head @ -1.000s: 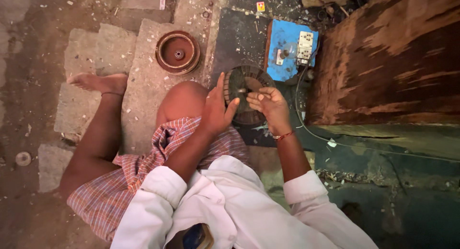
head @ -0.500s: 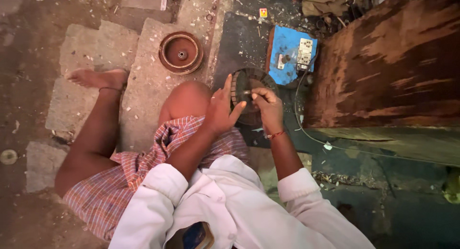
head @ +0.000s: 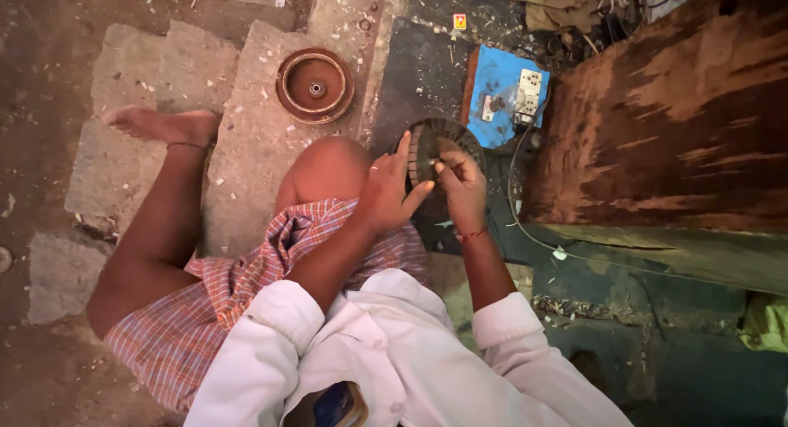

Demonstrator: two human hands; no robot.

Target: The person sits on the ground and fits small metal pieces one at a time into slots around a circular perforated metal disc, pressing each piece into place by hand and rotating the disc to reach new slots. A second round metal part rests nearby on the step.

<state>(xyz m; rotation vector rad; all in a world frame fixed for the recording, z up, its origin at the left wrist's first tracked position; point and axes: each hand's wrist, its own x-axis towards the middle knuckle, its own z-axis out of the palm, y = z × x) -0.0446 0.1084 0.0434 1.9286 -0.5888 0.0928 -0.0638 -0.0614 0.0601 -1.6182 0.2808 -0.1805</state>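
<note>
A: Head view: the slotted ring stands just before the knee; left hand steadies its rim, fingers spread.

B: Right hand pinches something small against it. I'd keep the ring braced, work slot by slot.

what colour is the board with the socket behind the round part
Bright blue; the board shows best in the head view.

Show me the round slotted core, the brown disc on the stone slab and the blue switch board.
Slotted core [head: 427, 140], head view: upper left rim between the hands.
Brown disc [head: 315, 85], head view: flat ring beside the centre hub.
Blue switch board [head: 497, 86], head view: bare blue face left of the white socket.
</note>
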